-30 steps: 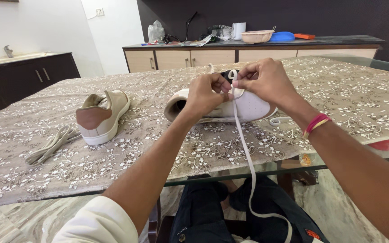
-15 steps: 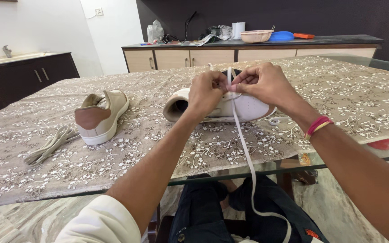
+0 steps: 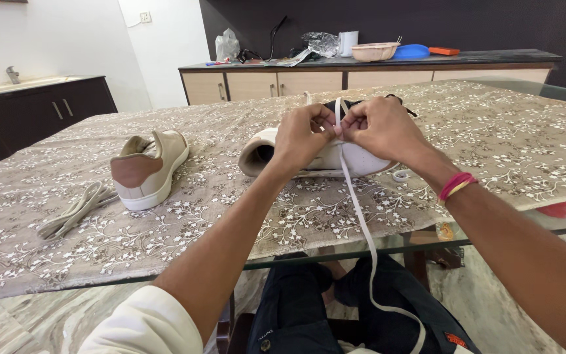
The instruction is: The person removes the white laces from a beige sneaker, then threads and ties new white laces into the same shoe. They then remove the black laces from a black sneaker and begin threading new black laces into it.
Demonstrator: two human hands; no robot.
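A: Head view first. Where's the shoe from the hands?

B: The white shoe point(image 3: 361, 154) lies on its side on the counter point(image 3: 492, 144), right under both hands, its opening toward the left and its long axis running left to right across the view

A: And the lace?

B: The white lace point(image 3: 356, 210) comes up between the two hands at the top of the shoe, then drops straight toward the person, over the counter edge and down onto the lap. So its length runs toward the body, across the shoe's axis

A: The grip on each side?

B: The left hand point(image 3: 302, 134) has its fingers pinched together on the lace beside the shoe's top. The right hand point(image 3: 378, 128) is closed on the lace too, touching the left. Both are equally near

A: Surface and room?

B: A glass counter under a cloth with a branch pattern. A tan shoe point(image 3: 145, 167) stands well apart to the left, with a loose tan lace point(image 3: 73, 210) just beside it. Behind, a sideboard point(image 3: 361, 75) with bowls and clutter against a dark wall, and a sink point(image 3: 14, 82) far left
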